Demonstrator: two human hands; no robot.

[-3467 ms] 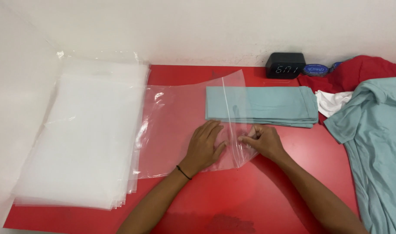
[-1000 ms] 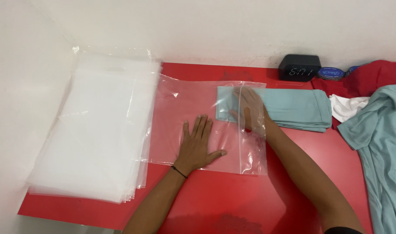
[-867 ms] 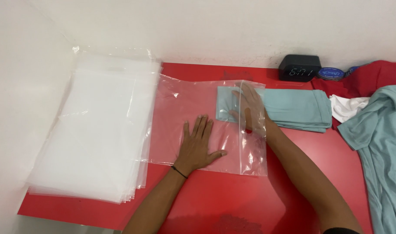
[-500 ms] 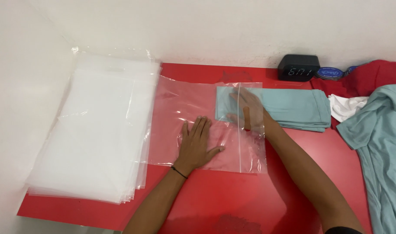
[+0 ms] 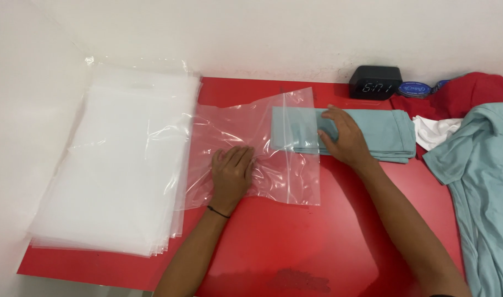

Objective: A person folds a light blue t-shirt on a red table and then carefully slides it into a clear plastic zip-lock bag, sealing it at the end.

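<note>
Lying at the far left of the red table (image 5: 295,247) was a stack of clear bags (image 5: 114,170). The left hand (image 5: 231,175) pressed flat, fingers spread, on 1 clear bag (image 5: 284,176). The right hand (image 5: 342,137) rested, fingers loosely curled, on the folded teal shirt (image 5: 391,135), whose left end sat inside the bag's mouth.

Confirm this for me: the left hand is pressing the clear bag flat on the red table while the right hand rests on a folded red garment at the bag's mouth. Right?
Not quite. In the head view the right hand rests on a folded light teal garment, not a red one. The left hand does press the clear bag on the red table.
</note>
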